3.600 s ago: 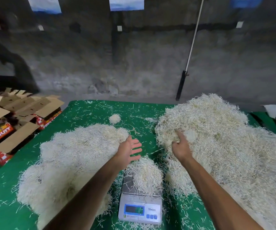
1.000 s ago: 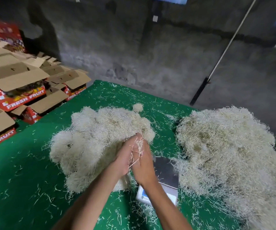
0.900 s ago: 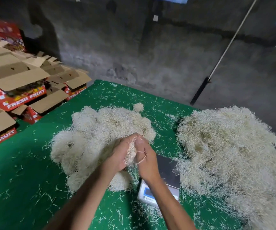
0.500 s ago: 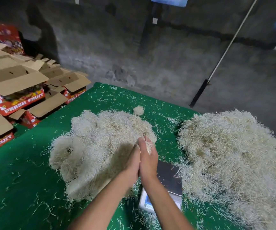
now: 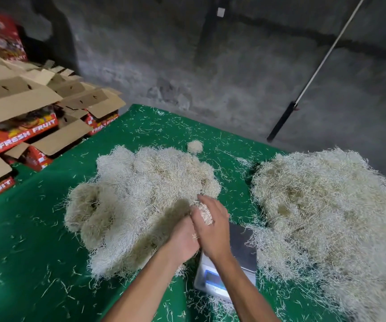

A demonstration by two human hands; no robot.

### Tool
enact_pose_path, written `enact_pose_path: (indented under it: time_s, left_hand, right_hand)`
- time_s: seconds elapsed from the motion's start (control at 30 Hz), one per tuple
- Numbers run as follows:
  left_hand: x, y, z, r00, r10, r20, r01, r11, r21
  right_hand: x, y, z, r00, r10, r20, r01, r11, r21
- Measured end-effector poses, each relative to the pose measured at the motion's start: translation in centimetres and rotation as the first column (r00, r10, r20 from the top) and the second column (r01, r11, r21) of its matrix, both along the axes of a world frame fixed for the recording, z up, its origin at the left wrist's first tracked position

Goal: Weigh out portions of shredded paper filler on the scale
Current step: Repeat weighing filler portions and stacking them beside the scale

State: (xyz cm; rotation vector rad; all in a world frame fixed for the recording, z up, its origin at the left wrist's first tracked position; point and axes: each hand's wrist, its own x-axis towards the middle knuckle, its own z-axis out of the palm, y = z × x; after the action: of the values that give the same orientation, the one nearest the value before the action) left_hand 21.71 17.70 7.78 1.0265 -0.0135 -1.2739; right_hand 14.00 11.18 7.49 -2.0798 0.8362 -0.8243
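- on the table: left heap of filler, right heap of filler, well apart
- between them, near edge: scale
- just behind left heap: small tuft
- left of table: stacked boxes
- behind, against wall: pole

Scale: display mostly hidden behind the right forearm, reading illegible. Right pile of shredded paper: cut off at right and bottom edges. Left hand: fingers hidden behind right hand. Fruit boxes: cropped at left edge.
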Motion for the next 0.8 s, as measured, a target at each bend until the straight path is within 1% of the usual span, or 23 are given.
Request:
enact_pose_path:
  time_s: [0.03, 0.07, 0.1, 0.13, 0.2, 0.23, 0.27, 0.3, 0.33, 0.37, 0.43, 0.47, 0.5, 0.53, 0.57, 0.6, 0.67, 0.73, 0.77, 0.8]
  left_hand:
    - [-0.1, 0.1, 0.5, 1.0, -0.006, -0.021, 0.006, 1.0, -0.007]
    - [-0.1, 0.2, 0.2, 0.999, 0.014, -0.04, -0.015, 0.999, -0.036]
    - [-0.4, 0.7, 0.7, 0.995, 0.088, -0.039, -0.088, 0.996, -0.022]
    - [-0.6, 0.9, 0.6, 0.986, 0.152, -0.061, -0.155, 0.986, -0.053]
    - [-1.5, 0.8, 0.7, 0.965, 0.215, -0.15, -0.223, 0.974, -0.038]
    - [-1.7, 0.8, 1.2, 0.966, 0.199, -0.164, -0.206, 0.978, -0.027]
    - [-1.9, 0.4, 0.9, 0.981, 0.141, -0.132, -0.143, 0.99, -0.006]
    - [-2.2, 0.1, 1.3, 0.993, 0.091, -0.069, -0.086, 0.994, 0.066]
    - [-2.5, -0.3, 1.0, 0.998, 0.042, -0.042, -0.038, 0.994, 0.098]
    - [-3.0, -0.3, 1.0, 0.998, 0.012, -0.061, -0.007, 0.997, 0.082]
    - [-3.7, -0.3, 1.2, 0.993, 0.003, -0.119, 0.003, 0.999, 0.047]
    - [-3.6, -0.7, 0.8, 0.982, 0.03, -0.184, -0.025, 0.999, 0.03]
    - [-3.5, -0.9, 0.6, 0.954, 0.089, -0.286, -0.086, 0.996, 0.023]
    - [-3.2, -1.4, 0.4, 0.92, 0.14, -0.366, -0.133, 0.99, 0.044]
    - [-3.0, -1.9, 0.0, 0.892, 0.174, -0.417, -0.157, 0.985, 0.074]
    - [-2.9, -2.3, -0.4, 0.889, 0.204, -0.41, -0.169, 0.978, 0.12]
    - [-3.5, -2.9, -1.1, 0.892, 0.258, -0.37, -0.205, 0.963, 0.178]
    - [-4.7, -3.4, -1.7, 0.889, 0.235, -0.393, -0.195, 0.971, 0.14]
    - [-5.4, -3.4, -1.6, 0.873, 0.212, -0.438, -0.185, 0.977, 0.103]
    - [-5.8, -3.7, -1.8, 0.87, 0.204, -0.449, -0.172, 0.979, 0.112]
  right_hand:
    - [-0.1, 0.4, 0.0, 0.998, -0.035, 0.047, 0.028, 0.989, 0.148]
    - [0.0, 1.3, -0.2, 0.995, -0.045, 0.091, 0.019, 0.962, 0.271]
    - [0.3, 2.5, -0.5, 0.991, -0.035, 0.131, -0.007, 0.952, 0.306]
    - [0.6, 3.6, -0.7, 0.987, -0.009, 0.161, -0.033, 0.966, 0.255]
    - [0.6, 4.5, -0.8, 0.981, 0.061, 0.186, -0.09, 0.985, 0.151]
    - [0.6, 4.0, -0.5, 0.98, 0.062, 0.187, -0.094, 0.982, 0.163]
    - [0.6, 3.1, -0.1, 0.981, 0.049, 0.185, -0.086, 0.977, 0.194]
    - [0.3, 2.1, 0.2, 0.985, 0.025, 0.173, -0.063, 0.974, 0.219]
    - [0.0, 1.2, 0.3, 0.988, 0.012, 0.151, -0.047, 0.972, 0.229]
    - [-0.5, 0.6, 0.2, 0.991, -0.002, 0.131, -0.027, 0.975, 0.219]
    - [-1.2, 0.2, -0.7, 0.99, -0.034, 0.133, 0.011, 0.985, 0.173]
    - [-1.3, 0.2, -1.3, 0.987, -0.069, 0.143, 0.048, 0.988, 0.147]
    - [-1.3, 0.1, -1.7, 0.982, -0.11, 0.153, 0.088, 0.985, 0.147]
    - [-1.4, 0.0, -2.1, 0.976, -0.132, 0.174, 0.103, 0.98, 0.169]
    - [-1.6, -0.2, -2.3, 0.972, -0.121, 0.203, 0.083, 0.979, 0.188]
    - [-1.8, -0.4, -2.4, 0.973, -0.085, 0.213, 0.043, 0.98, 0.195]
    - [-2.4, -0.5, -2.2, 0.988, -0.017, 0.152, -0.001, 0.993, 0.12]
    - [-3.4, -1.0, -1.4, 0.998, 0.021, 0.054, -0.022, 0.999, 0.03]
    - [-3.9, -1.5, -1.1, 0.999, 0.035, 0.015, -0.035, 0.999, 0.013]
    - [-4.7, -1.8, -0.7, 0.999, 0.028, 0.018, -0.029, 0.999, 0.031]
